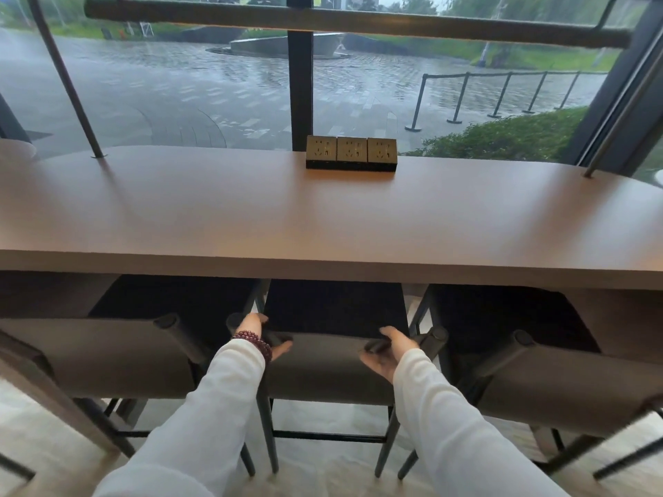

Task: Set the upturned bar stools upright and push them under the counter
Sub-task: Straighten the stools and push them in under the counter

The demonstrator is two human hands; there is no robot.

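Beneath the long brown window counter (pixel 323 217), left hand (pixel 256 326) and right hand (pixel 389 347) clamp the upright grey-backed dark-framed stool (pixel 323 364) squarely ahead, seat already under.

Long white sleeves (pixel 201 417) both arms — dark red bead bracelet (pixel 253 341), left wrist.

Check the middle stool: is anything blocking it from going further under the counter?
Nothing visible does. The middle stool stands upright, held by the left hand and right hand, seat partly under the counter. Neighbouring stools flank it, not ahead. Deeper space is dark.
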